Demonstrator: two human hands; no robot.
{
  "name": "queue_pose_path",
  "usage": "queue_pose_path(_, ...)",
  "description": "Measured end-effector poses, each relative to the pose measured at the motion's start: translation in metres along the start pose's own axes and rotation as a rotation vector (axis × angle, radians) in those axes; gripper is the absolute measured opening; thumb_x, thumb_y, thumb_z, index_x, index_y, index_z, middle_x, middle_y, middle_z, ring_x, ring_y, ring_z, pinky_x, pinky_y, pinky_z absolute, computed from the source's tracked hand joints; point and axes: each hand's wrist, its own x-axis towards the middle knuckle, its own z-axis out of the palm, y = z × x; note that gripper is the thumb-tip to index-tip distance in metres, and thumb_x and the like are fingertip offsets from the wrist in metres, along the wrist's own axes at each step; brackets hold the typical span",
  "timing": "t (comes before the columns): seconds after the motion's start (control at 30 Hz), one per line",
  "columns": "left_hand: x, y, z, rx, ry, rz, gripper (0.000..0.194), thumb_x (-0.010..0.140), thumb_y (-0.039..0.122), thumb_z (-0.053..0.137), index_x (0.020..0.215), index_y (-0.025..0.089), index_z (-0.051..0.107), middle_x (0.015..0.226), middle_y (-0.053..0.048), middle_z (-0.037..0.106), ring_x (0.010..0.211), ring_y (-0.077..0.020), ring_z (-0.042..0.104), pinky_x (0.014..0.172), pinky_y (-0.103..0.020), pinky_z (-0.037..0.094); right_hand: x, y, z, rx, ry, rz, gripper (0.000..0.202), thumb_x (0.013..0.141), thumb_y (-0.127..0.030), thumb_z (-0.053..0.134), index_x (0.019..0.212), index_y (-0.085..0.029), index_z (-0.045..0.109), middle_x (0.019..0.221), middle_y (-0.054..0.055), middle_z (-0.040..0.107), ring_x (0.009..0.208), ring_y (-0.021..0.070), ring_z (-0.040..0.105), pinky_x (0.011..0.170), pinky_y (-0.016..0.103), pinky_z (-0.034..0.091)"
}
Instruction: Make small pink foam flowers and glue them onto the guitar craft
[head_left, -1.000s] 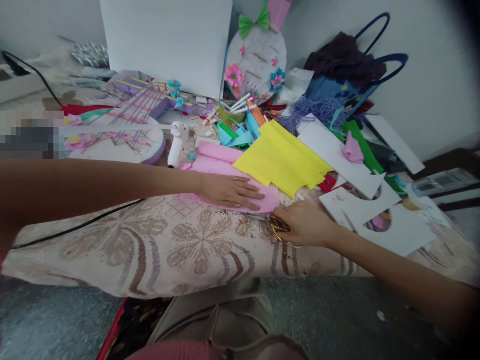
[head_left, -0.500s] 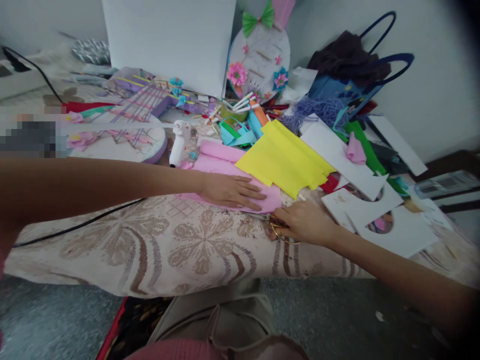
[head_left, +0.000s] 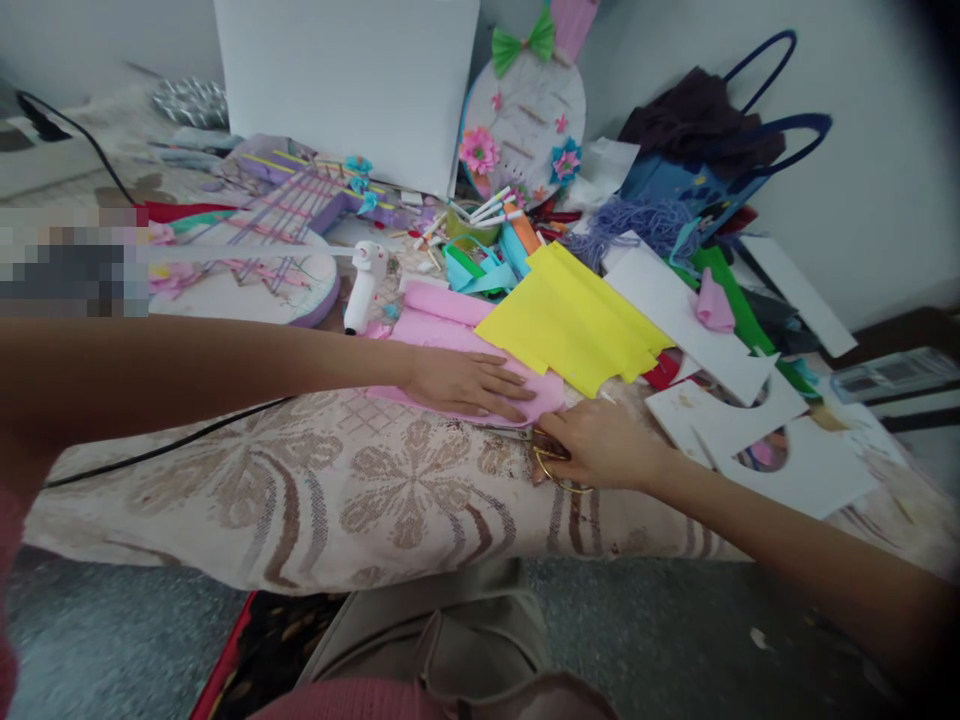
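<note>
**Pink sheet [head_left: 454, 338] pressed flat, scissors [head_left: 514, 432] at its near edge**

It lies before me on the cloth-covered surface [head_left: 442, 535], its rolled part toward 12 o'clock. My left grip [head_left: 469, 385] is flat on it, fingers slightly apart and clamped on nothing; I judge the downward press keeps thin paper from sliding or curling back. At 4 o'clock from there, my right grip [head_left: 604, 443] is closed around the gold handles, wrist low, so the blades lie almost level along the near edge. Whether paper sits between them I cannot tell. A yellow sheet [head_left: 574, 320] at 2 o'clock overlaps the pink, perhaps steadying that corner a little. The glue gun [head_left: 364, 290] stands at 10 o'clock, beyond my forearm, clear of the blades.
</note>
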Motion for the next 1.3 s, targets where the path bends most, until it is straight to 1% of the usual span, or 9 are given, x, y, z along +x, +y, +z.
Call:
queue_pose_path(0.2,0.001,0.0,0.0,-0.028,0.001,-0.029,0.046,0.088,0.031,0.036,0.134,0.032,0.041,0.147,0.005,0.026,0.138,-0.0157,0.017,0.113,-0.034,0.007,0.004,0.0,0.0,-0.017,0.011,-0.024,0.044,0.082,-0.057,0.044,0.079,-0.016,0.058,0.066,0.008,0.065,0.057,0.0192,0.058,0.051,0.027,0.022)
queue_pose_path(0.53,0.001,0.0,-0.001,-0.06,0.001,-0.012,0.046,0.088,0.03,0.036,0.134,0.03,0.041,0.147,0.003,0.026,0.138,-0.0161,0.017,0.113,-0.036,0.002,0.004,0.002,-0.001,-0.016,-0.01,-0.007,0.039,0.083,-0.053,0.047,0.083,-0.017,0.06,0.071,0.008,0.068,0.064,0.0215,0.061,0.053,0.027,0.027)
queue_pose_path(0.63,0.001,-0.001,-0.003,-0.072,-0.014,-0.009,0.046,0.088,0.031,0.036,0.134,0.029,0.041,0.148,0.002,0.026,0.138,-0.0156,0.016,0.113,-0.035,0.001,0.005,0.001,-0.003,-0.01,-0.018,-0.005,0.041,0.081,-0.057,0.047,0.082,-0.017,0.058,0.07,0.007,0.067,0.063,0.0217,0.061,0.052,0.027,0.026)
queue_pose_path(0.7,-0.001,0.0,-0.007,-0.076,0.009,0.003,0.046,0.088,0.031,0.038,0.133,0.028,0.043,0.147,0.002,0.028,0.138,-0.0156,0.018,0.114,-0.034,0.004,0.006,0.001,-0.004,0.0,-0.022,-0.004,0.043,0.079,-0.06,0.047,0.081,-0.018,0.057,0.071,0.007,0.067,0.063,0.0219,0.061,0.051,0.027,0.026)
queue_pose_path(0.83,-0.015,0.004,-0.018,-0.066,0.082,0.032,0.045,0.087,0.031,0.039,0.132,0.028,0.045,0.145,0.002,0.032,0.137,-0.0158,0.021,0.113,-0.031,0.012,0.006,-0.001,-0.006,0.01,-0.027,0.005,0.044,0.079,-0.06,0.046,0.08,-0.017,0.057,0.072,0.007,0.067,0.065,0.0227,0.062,0.051,0.027,0.026)
queue_pose_path(0.97,-0.039,0.008,-0.024,-0.071,-0.034,-0.104,0.045,0.085,0.033,0.041,0.129,0.031,0.048,0.146,0.004,0.029,0.138,-0.0173,0.015,0.113,-0.034,0.008,0.006,-0.002,-0.007,0.025,-0.026,0.004,0.044,0.08,-0.059,0.046,0.079,-0.017,0.056,0.07,0.007,0.066,0.064,0.0222,0.061,0.052,0.027,0.027)
queue_pose_path(1.03,-0.049,0.007,-0.021,-0.082,-0.05,-0.135,0.044,0.085,0.032,0.041,0.128,0.032,0.049,0.146,0.004,0.03,0.138,-0.0172,0.016,0.113,-0.034,0.009,0.007,-0.002,-0.007,0.033,-0.024,0.003,0.042,0.08,-0.058,0.046,0.079,-0.017,0.056,0.07,0.007,0.066,0.064,0.0216,0.061,0.053,0.027,0.027)
queue_pose_path(1.13,-0.059,0.004,-0.014,-0.087,-0.015,-0.107,0.044,0.085,0.03,0.041,0.128,0.034,0.048,0.144,0.004,0.034,0.137,-0.017,0.02,0.113,-0.033,0.01,0.009,-0.003,-0.008,0.033,-0.02,0.003,0.041,0.08,-0.057,0.047,0.079,-0.017,0.056,0.07,0.007,0.066,0.063,0.021,0.061,0.052,0.027,0.026)
queue_pose_path(1.3,-0.061,0.0,-0.007,-0.093,0.026,-0.093,0.043,0.086,0.03,0.04,0.128,0.035,0.048,0.143,0.004,0.037,0.136,-0.0168,0.024,0.112,-0.034,0.014,0.015,-0.005,-0.012,0.006,-0.018,-0.025,0.04,0.081,-0.055,0.047,0.079,-0.017,0.058,0.068,0.007,0.065,0.061,0.0203,0.06,0.052,0.027,0.026)
